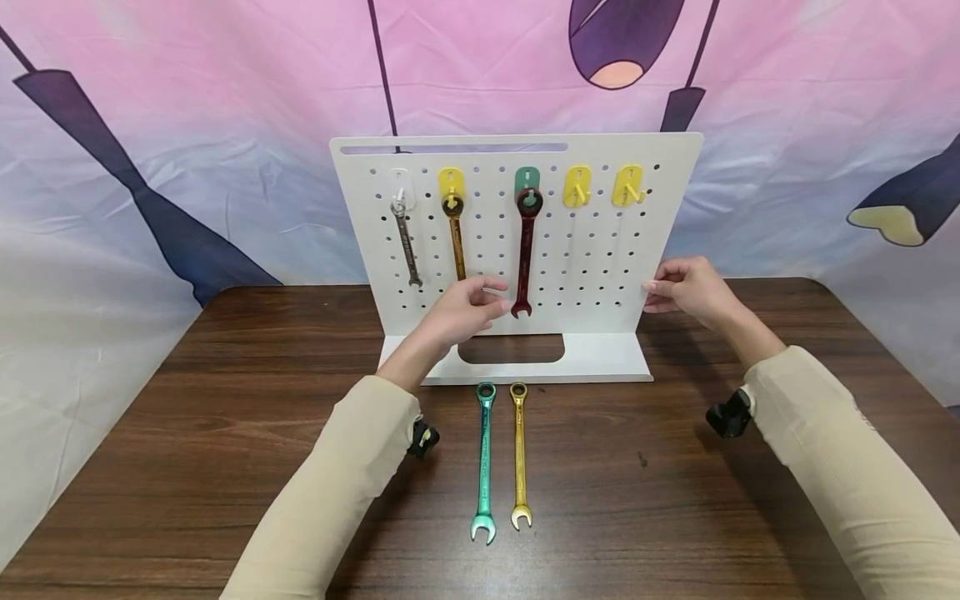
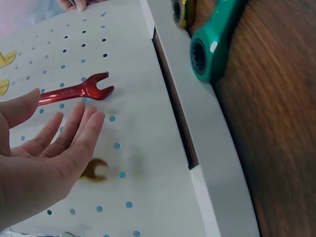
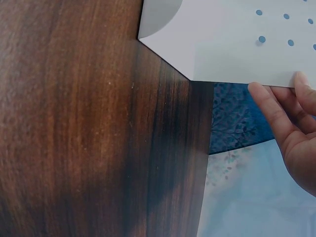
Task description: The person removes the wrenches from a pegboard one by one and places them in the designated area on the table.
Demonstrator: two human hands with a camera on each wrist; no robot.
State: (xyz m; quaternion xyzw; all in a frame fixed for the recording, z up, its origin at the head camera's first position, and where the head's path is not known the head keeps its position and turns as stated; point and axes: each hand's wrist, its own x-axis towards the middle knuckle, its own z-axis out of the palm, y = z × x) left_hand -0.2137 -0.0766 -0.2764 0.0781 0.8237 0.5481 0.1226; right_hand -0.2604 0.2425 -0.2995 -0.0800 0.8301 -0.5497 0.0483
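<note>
Wrenches [image 1: 527, 250]: three hung, two on table [image 1: 225, 400].

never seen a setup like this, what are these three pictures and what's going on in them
A person wears three cameras: one on the head and one on each wrist. The head view shows a white pegboard standing on a wooden table, with silver, gold and red wrenches hanging from hooks. A green wrench and a yellow wrench lie flat in front. The left hand is open near the red wrench, holding nothing. The right hand touches the pegboard's edge; whether it grips is unclear.
</note>
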